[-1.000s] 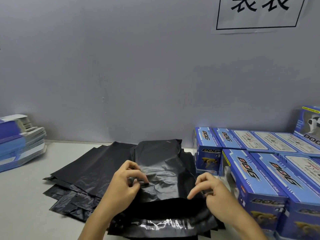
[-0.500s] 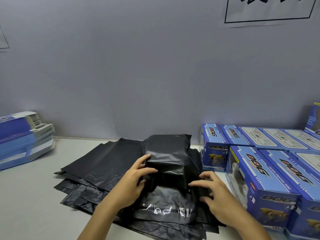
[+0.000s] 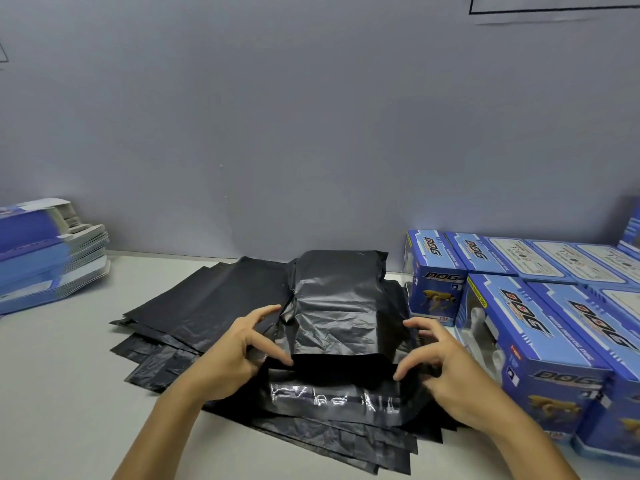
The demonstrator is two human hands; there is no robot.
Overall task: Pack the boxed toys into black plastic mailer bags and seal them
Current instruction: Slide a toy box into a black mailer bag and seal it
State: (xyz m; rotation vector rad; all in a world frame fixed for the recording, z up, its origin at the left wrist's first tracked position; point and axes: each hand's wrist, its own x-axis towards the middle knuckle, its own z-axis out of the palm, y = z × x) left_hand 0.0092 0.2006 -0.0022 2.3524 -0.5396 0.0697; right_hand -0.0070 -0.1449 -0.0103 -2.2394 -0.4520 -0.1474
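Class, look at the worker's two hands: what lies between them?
In the head view, the filled black mailer bag lies between the left hand and right hand, resting on the pile of flat black bags.

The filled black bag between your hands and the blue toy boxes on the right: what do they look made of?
The filled black bag looks like thin plastic film with a soft sheen: it wrinkles finely and drapes over the boxy shape inside. The strip on its open flap is glossier, probably an adhesive liner. The blue toy boxes look like printed glossy cardboard, with crisp folded edges; one seems to have a clear window, likely plastic.
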